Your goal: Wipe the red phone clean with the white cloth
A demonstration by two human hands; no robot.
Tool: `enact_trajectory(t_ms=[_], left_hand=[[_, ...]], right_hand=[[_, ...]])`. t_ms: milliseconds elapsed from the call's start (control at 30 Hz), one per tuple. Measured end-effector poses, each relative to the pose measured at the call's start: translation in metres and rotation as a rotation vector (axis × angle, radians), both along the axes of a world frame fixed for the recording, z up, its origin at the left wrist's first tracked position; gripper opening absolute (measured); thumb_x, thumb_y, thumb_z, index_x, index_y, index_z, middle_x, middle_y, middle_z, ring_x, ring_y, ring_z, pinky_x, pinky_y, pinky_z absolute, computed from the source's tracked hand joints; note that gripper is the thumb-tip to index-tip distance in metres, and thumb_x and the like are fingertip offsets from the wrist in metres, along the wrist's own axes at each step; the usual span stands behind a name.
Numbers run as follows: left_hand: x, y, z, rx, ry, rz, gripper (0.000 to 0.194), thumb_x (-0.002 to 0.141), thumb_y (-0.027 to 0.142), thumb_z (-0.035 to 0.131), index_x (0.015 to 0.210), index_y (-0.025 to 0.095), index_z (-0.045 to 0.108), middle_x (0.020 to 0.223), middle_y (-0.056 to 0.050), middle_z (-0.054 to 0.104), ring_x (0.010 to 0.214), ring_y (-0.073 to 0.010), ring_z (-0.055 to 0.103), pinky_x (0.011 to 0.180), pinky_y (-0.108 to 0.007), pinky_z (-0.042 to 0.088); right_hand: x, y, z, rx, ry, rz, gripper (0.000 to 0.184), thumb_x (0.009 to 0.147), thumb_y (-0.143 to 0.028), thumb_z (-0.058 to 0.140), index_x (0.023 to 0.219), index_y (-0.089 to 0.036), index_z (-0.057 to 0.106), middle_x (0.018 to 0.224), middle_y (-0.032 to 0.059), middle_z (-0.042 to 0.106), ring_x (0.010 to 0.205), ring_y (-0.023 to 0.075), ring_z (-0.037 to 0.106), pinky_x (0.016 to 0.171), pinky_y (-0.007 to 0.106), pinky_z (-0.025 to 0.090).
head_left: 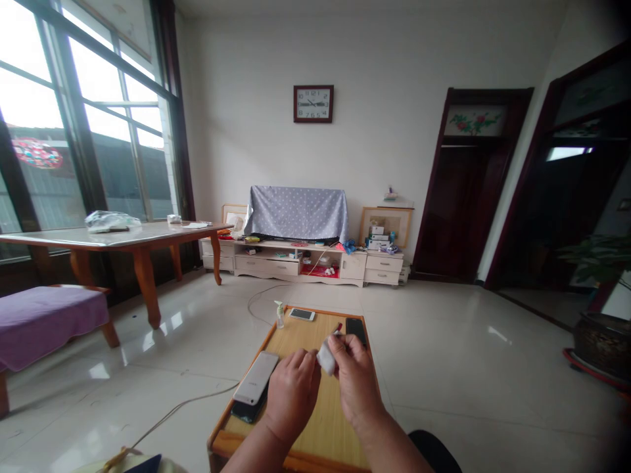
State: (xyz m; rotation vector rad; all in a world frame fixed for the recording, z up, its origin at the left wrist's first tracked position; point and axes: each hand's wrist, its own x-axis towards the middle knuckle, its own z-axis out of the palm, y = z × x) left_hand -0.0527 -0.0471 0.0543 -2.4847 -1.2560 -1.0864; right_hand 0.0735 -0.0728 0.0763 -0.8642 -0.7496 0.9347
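Note:
Above the small wooden table (320, 427), my two hands are close together. My right hand (359, 378) pinches a small crumpled white cloth or wipe (326, 358) between thumb and fingers. Fingers curled, my left hand (296, 387) meets the left edge of this cloth; what it grips is hidden behind the fingers. A small red-tipped item (339, 327) shows just beyond my right hand, its lower part covered. Left of my left hand, a silver phone (256, 379) lies face down, partly over a dark phone (246, 412).
At the table's far end are a clear pump bottle (280, 315), a white phone (302, 315) and a black phone (355, 330). A cable (190, 402) runs over the floor at left. A larger table (142, 236) and purple-covered bench (49, 322) stand left; a potted plant (599, 338) stands right.

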Motion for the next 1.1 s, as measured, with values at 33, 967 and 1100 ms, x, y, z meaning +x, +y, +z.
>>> enact_trajectory(t_ms=[33,967,1100], left_hand=[[0.000,0.000,0.000,-0.004,0.000,-0.003,0.015,0.097,0.020,0.047,0.098,0.024,0.061,0.087,-0.003,0.063,0.079,-0.0172,0.059,0.069,-0.029,0.042],[-0.002,-0.002,-0.006,0.044,-0.063,-0.076,0.013,0.092,0.016,0.048,0.094,0.023,0.060,0.085,-0.004,0.063,0.076,-0.0175,0.058,0.068,-0.029,0.044],[-0.002,0.000,-0.007,0.090,-0.092,-0.099,0.017,0.096,0.020,0.047,0.107,0.023,0.060,0.084,-0.003,0.063,0.075,-0.0169,0.059,0.068,-0.029,0.044]], right_hand=[[-0.005,-0.003,-0.006,-0.004,-0.016,0.033,0.037,0.079,-0.053,0.079,0.082,-0.021,0.060,0.069,-0.0033,0.058,0.061,0.0117,0.048,0.057,0.026,0.039],[-0.013,-0.014,-0.009,-0.023,0.054,0.120,0.037,0.079,-0.052,0.079,0.083,-0.020,0.060,0.070,-0.0023,0.057,0.061,0.0115,0.046,0.056,0.026,0.037],[0.000,-0.008,0.005,0.023,0.080,0.035,0.037,0.078,-0.050,0.080,0.081,-0.021,0.058,0.068,-0.0040,0.054,0.059,0.0101,0.042,0.054,0.024,0.034]])
